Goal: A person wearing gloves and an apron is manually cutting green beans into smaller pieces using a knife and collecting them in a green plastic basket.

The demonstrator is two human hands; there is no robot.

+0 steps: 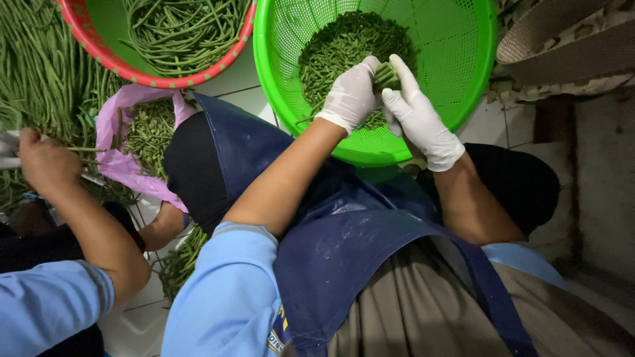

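1. Filling the lower middle of the view, a dark blue apron (344, 251) hangs over the person's lap, dusted with pale smears, worn with a light blue short-sleeved shirt (228, 291).
2. Against the apron's top edge sits a bright green perforated colander (463, 59), round and wide-rimmed, tilted toward the person.
3. Inside it lies a heap of cut long-bean pieces (337, 46), short, dull green, piled toward the centre and the near wall.
4. At the upper left stands a red-rimmed green basin (106, 33) holding whole long beans, uncut and tangled in loose curves.
5. More uncut long beans (46, 73) lie in a thick sheaf along the left edge, beside a pink plastic bag (122, 165) with more beans spilling out of it.
6. A co-worker's bare hand (43, 162) at the far left is closed around a few of those strands; the arm wears a light blue sleeve.
7. The left hand (350, 96), in a white glove, is curled shut around a small bundle of beans (385, 76) over the colander.
8. The right hand (420, 119), also white-gloved, presses against the same bundle from the other side, fingers extended upward along it and thumb closing in.
9. That bundle shows only as a short tuft of even green ends between the two gloves, just above the heap.
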